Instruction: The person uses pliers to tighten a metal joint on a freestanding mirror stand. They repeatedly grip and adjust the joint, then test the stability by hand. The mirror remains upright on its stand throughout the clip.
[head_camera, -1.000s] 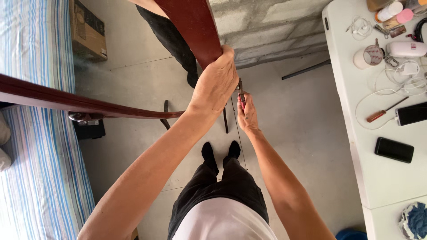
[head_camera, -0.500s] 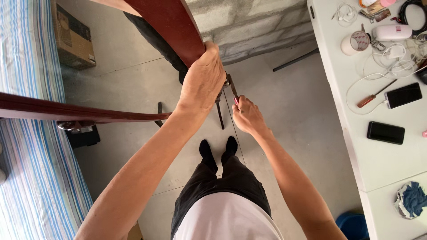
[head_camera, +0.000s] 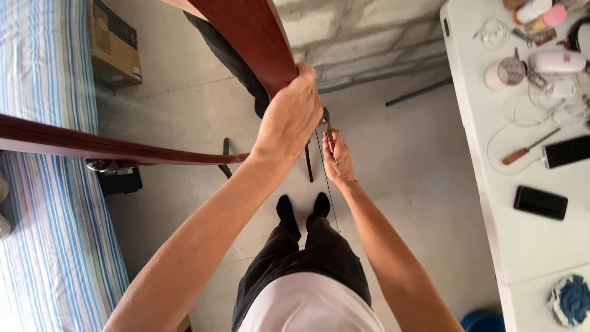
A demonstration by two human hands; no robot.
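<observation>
My left hand (head_camera: 292,117) grips the lower end of a dark red-brown wooden board (head_camera: 246,34) that slants up toward the top of the view. A second long red-brown wooden rail (head_camera: 92,146) runs from the left edge toward the same corner. My right hand (head_camera: 337,161) sits just below and right of the left hand, closed on a small metal tool with a red handle (head_camera: 328,132) held against the joint. A thin wire or rod (head_camera: 329,184) hangs down past that hand. My legs and black socks (head_camera: 301,209) stand on the concrete floor beneath.
A blue-striped mattress (head_camera: 37,233) lies along the left, with a cardboard box (head_camera: 114,43) behind it. A white table (head_camera: 528,240) on the right carries two dark phones, a screwdriver (head_camera: 528,147), cables and a cup. A grey block wall (head_camera: 369,31) stands ahead.
The view has shifted slightly, so the table and floor sit differently in frame. My left hand keeps its grip on the board, and my right hand stays at the joint with the tool.
</observation>
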